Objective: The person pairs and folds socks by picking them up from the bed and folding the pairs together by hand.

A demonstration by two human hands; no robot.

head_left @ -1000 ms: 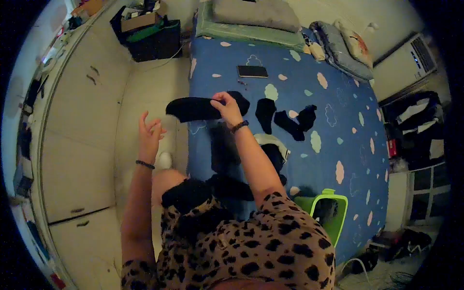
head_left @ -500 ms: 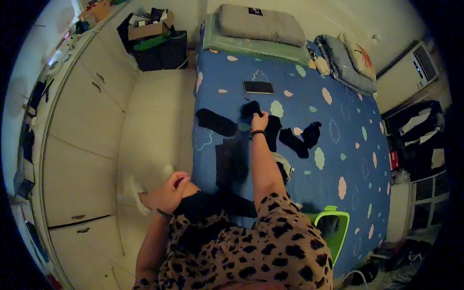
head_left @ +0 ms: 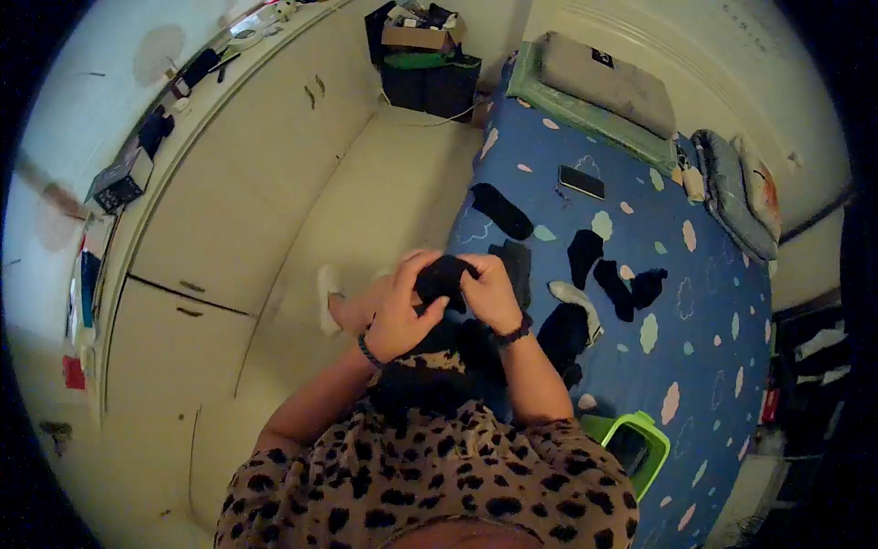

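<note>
The blue cloud-print bed sheet (head_left: pixel 626 384) ended at its left edge beside a strip of pale floor (head_left: pixel 357 201), the room for moving between it and the long cream cabinet (head_left: pixel 229 174). Near that edge, the left hand (head_left: pixel 398 316) and right hand (head_left: pixel 491 293) were together, both clamped on a bunched black fabric sock (head_left: pixel 445 277) before the lap. A flat black elongated sock (head_left: pixel 501 210) lay along the left edge; a black rectangular phone (head_left: pixel 582 181) lay toward the far edge. The lime-green plastic bin (head_left: pixel 654 462) stood in the way beside the right sleeve. Half a second earlier, the hands were well apart, the right over the sheet.
</note>
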